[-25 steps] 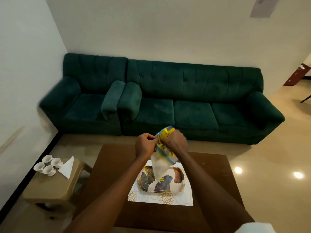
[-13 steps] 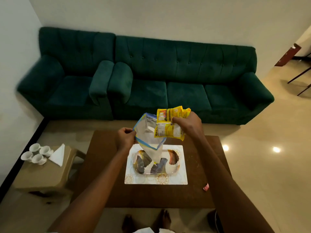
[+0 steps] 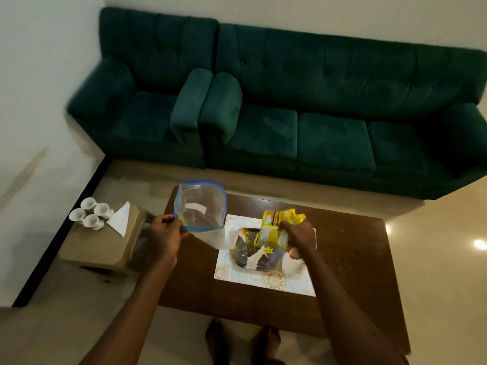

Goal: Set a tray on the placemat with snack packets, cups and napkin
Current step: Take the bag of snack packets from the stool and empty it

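Note:
A patterned tray [image 3: 263,262] sits on the white placemat [image 3: 276,283] on the brown coffee table [image 3: 353,254]. My right hand [image 3: 297,237] grips yellow snack packets [image 3: 276,230] just above the tray's far side. My left hand [image 3: 166,234] holds a clear zip bag [image 3: 201,209] with a blue rim, its mouth gaping, over the table's left end. Several white cups [image 3: 91,213] and a folded white napkin [image 3: 120,219] rest on a low stool [image 3: 97,248] to the left.
A dark green sofa [image 3: 290,106] runs along the wall behind the table. My bare feet [image 3: 242,338] stand at the table's near edge. Glossy floor lies to the right, and a white wall with black skirting to the left.
My right hand has pulled the yellow packets out of the bag and lowered them over the tray. My left hand has swung the emptied bag away to the left.

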`<state>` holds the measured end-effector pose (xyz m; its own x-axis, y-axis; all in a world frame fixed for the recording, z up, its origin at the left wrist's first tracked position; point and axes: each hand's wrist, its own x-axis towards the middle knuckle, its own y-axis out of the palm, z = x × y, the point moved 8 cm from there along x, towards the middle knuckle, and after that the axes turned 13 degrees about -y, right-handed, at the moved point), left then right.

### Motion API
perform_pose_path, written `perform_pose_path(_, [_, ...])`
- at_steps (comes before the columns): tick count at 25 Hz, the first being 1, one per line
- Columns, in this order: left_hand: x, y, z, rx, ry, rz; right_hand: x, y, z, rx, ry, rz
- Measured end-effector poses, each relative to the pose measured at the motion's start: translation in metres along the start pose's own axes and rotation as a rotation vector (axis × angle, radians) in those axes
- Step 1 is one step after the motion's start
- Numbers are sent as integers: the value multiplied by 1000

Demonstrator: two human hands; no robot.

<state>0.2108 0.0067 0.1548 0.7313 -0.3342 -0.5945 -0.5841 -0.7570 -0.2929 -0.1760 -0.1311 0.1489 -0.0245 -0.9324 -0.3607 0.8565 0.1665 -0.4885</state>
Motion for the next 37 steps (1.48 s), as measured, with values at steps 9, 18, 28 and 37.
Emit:
perform_pose_path(9, [26, 7, 33, -110, -53, -18, 73, 148, -79, -322, 124, 217])
perform_pose_path(18, [44, 20, 54, -198, -96, 28, 106, 240, -115, -643, 37, 297])
perform_pose_path(28, [26, 3, 33, -30, -96, 144, 96, 203, -53, -250, -214, 379])
perform_pose_path(37, [-65, 22, -133, 150, 158, 524, 0, 78, 176, 30, -714, 775])
